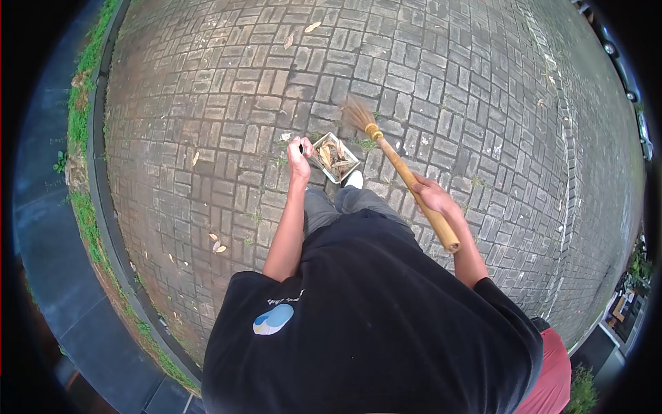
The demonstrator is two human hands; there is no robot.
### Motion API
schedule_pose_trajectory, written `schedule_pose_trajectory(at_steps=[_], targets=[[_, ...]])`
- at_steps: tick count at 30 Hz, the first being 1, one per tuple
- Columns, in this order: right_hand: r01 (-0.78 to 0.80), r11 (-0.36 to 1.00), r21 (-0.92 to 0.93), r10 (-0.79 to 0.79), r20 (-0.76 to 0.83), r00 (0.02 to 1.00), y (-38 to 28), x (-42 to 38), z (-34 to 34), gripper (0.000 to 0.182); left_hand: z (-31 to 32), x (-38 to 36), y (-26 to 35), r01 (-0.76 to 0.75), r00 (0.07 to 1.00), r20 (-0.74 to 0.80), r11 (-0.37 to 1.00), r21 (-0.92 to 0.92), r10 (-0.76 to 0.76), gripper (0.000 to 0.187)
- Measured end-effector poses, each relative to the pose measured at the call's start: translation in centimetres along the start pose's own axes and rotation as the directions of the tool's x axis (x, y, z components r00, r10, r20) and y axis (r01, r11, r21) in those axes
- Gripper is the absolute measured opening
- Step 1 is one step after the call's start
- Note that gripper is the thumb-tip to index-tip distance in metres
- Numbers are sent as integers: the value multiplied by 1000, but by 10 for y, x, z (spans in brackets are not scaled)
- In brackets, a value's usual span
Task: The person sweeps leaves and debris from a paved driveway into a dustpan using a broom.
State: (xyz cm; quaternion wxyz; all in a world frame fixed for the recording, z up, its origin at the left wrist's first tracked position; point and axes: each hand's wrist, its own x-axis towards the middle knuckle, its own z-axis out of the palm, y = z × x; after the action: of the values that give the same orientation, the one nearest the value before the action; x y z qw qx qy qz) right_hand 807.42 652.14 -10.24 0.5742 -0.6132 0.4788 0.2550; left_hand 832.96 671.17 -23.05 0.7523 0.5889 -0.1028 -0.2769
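Observation:
My left hand (pixel 299 156) is closed around the dark handle of a dustpan (pixel 351 170), just left of the pan. Several dry brown leaves (pixel 325 154) lie inside this light-rimmed, box-like pan, low in front of my legs. My right hand (pixel 431 194) grips the wooden handle of a broom (pixel 396 160), which slants from lower right to upper left. The broom's bristles, blurred, are near the paving, above and to the right of the pan and apart from it.
Grey brick paving (pixel 207 138) spreads all round, with loose leaves (pixel 218 246) at the left and another leaf (pixel 313 27) farther ahead. A kerb with a grass strip (pixel 86 214) runs along the left. Parked cars (pixel 629 86) stand at the far right; red cloth (pixel 552 372) shows lower right.

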Motion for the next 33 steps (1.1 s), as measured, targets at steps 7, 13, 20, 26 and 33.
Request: schedule_pose_trajectory(at_steps=[7, 13, 20, 26, 33], targets=[[14, 996, 91, -11, -37, 999, 19, 88, 46, 42, -24, -19, 3, -30, 996, -91, 995, -100, 20, 43], [-62, 993, 102, 36, 234, 971, 20, 67, 36, 44, -59, -35, 31, -117, 942, -333, 971, -209, 42, 46], [48, 982, 184, -72, 125, 990, -29, 25, 40, 61, -111, -73, 76, -318, 800, -580, 929, -188, 157, 53], [74, 981, -177, -73, 8, 997, -42, 130, 37, 26, -152, -107, 102, -464, 574, -794, 879, -114, 200, 60], [10, 985, -170, 10, 115, 993, -105, 138, 79, 21, -233, -129, 117, -558, 436, -872, 827, -69, 221, 57]])
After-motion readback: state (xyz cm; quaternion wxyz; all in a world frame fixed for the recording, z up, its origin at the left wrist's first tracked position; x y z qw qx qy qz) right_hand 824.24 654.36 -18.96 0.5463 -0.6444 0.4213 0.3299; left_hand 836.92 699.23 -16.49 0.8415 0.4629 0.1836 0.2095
